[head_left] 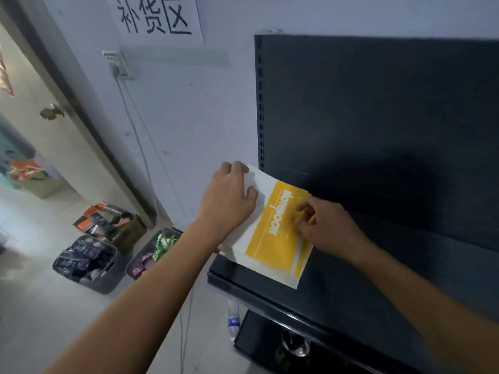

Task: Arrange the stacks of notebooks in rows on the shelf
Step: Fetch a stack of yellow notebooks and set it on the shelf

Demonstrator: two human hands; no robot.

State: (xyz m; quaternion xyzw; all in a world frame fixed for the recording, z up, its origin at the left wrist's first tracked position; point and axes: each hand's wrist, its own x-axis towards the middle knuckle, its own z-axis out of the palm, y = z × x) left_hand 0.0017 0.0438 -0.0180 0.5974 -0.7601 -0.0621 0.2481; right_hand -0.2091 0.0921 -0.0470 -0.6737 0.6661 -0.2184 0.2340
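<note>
Forearms (162, 279) lead to the left hand (229, 197), curled round the far left edge of the notebook stack (272, 238), and the right hand (324, 228), fingers bent, pinching its yellow cover. The stack overhangs the left edge of the shelf (378, 265); it is best slid rightward and squared to the front edge.
</note>
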